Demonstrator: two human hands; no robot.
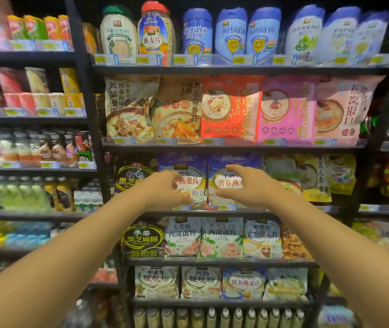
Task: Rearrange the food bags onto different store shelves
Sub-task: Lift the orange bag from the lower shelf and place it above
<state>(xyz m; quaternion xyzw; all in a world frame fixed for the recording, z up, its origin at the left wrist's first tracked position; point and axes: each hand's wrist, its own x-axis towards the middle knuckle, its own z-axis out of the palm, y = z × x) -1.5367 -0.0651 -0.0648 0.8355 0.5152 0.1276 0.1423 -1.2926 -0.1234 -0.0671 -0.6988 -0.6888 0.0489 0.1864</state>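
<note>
— Black steel shelving [231, 145] fills the wall. Which bags are they after?

— The two blue oat bags [187, 170] on the middle shelf. Left hand [165, 189] and right hand [248, 188] hover just before them, fingers loosely spread, holding nothing.

— Heavy?

— Probably light, soft, crinkly, a bit slick. I'd pinch the side edges.

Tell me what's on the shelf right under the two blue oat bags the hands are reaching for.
Five bags stand there: a black sesame bag, two pale lotus-root bags, a blue oat bag, an orange bag. Anything behind them is hidden.
</note>
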